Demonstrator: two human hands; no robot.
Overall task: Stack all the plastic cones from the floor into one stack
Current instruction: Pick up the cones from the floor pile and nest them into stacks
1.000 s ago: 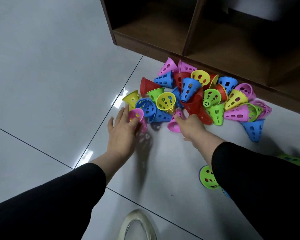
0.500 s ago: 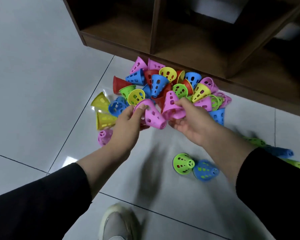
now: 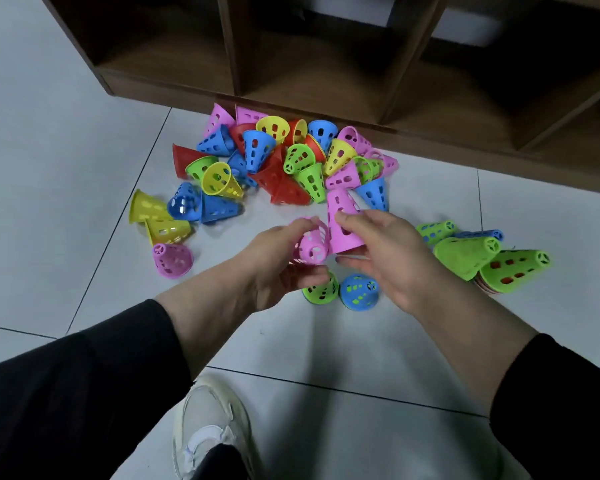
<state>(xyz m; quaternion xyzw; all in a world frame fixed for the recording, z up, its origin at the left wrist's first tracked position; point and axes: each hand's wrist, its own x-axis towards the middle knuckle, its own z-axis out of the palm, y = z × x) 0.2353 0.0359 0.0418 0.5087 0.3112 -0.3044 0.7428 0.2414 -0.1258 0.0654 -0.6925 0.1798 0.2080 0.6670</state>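
Observation:
A pile of coloured perforated plastic cones [image 3: 278, 161] lies on the floor in front of a shelf. My left hand [image 3: 278, 265] grips a pink cone [image 3: 312, 244] lying sideways, its narrow end towards me. My right hand [image 3: 385, 254] holds a second pink cone [image 3: 342, 223] upright, narrow end up, right beside the first. Both cones are lifted above the floor. A green cone [image 3: 321, 289] and a blue cone [image 3: 359, 292] sit on the floor under my hands. A lone pink cone [image 3: 172, 259] lies to the left.
A dark wooden shelf unit [image 3: 326, 64] stands behind the pile. Green and blue cones [image 3: 471, 254] lie to the right, some nested. Yellow and blue cones [image 3: 167, 213] lie at the left. My white shoe [image 3: 212, 431] is on the tiles below.
Both hands have lifted a pink cone each from the pile and drawn them back towards me. The view has shifted, showing more cones at the right.

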